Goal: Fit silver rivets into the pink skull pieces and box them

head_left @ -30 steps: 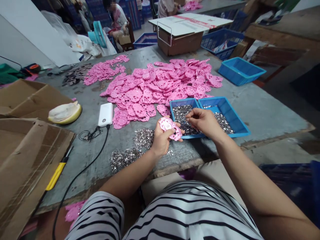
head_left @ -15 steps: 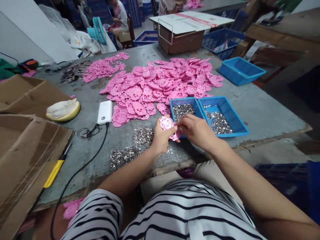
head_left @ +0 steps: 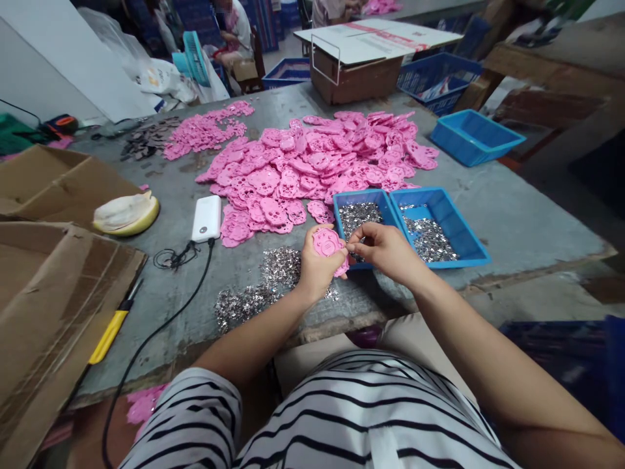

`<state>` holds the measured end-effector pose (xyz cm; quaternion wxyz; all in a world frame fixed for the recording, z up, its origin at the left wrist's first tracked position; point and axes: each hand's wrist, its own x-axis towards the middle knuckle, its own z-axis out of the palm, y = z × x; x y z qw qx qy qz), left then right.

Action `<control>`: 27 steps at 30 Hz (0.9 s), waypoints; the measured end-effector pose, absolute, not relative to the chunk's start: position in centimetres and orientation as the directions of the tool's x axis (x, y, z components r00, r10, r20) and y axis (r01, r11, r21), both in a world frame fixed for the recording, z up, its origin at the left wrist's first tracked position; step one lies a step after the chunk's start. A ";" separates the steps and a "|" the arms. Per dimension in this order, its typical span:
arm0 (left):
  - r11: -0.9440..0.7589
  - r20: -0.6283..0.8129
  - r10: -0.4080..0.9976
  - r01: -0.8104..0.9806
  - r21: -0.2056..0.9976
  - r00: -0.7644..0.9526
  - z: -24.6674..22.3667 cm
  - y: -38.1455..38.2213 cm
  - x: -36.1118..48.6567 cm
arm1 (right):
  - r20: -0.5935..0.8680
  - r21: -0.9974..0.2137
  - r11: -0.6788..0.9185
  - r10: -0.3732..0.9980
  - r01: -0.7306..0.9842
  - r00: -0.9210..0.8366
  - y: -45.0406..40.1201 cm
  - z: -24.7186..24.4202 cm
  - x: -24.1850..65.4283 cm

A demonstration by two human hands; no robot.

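Note:
My left hand (head_left: 316, 266) is closed round a pink plastic piece (head_left: 328, 243) with a scalloped outline and raised lines, thumb across its lower face. At the right edge of that piece, my right hand (head_left: 378, 249) pinches with thumb and forefinger; whatever lies between the fingertips is too small to make out. Just behind the right hand is a blue tray (head_left: 336, 203) of small shiny metal parts, joined on its right by a second blue tray (head_left: 471, 231) holding more of them. Loose metal parts (head_left: 280, 266) lie heaped beside my left hand.
A big pile of pink pieces (head_left: 312, 159) covers the table's middle. To the left are a white power bank (head_left: 206, 218) with a black cable, fruit peel (head_left: 127, 215), a yellow-handled tool (head_left: 108, 335) and cardboard boxes (head_left: 63, 185). Another blue tray (head_left: 476, 138) stands back right. A person (head_left: 237, 32) sits beyond.
The pink piece has tilted slightly, losing its bright glare. My right hand stays at its edge, fingers shifted a little. The whole view has moved slightly.

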<state>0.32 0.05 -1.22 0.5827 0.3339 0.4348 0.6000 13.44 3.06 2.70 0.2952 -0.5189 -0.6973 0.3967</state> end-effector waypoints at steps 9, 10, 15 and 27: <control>0.083 -0.096 0.995 -0.469 0.879 -0.003 -1.0 -0.1 0.2 | -0.259 -0.964 -0.221 0.904 0.148 -0.340 3.0 2.6 13.4; 0.097 -0.104 0.994 -0.484 0.870 0.012 -1.0 0.0 0.2 | -0.253 -0.966 -0.220 0.906 0.132 -0.341 3.0 2.5 13.4; 0.128 -0.116 0.991 -0.620 0.774 0.059 -0.9 0.2 0.0 | -0.175 -0.983 -0.151 0.937 0.102 -0.303 2.7 2.2 13.4; -0.086 0.056 0.996 -0.547 0.832 -0.071 -1.5 -0.5 0.5 | 0.120 -0.953 0.145 0.987 0.265 -0.111 0.8 0.8 13.0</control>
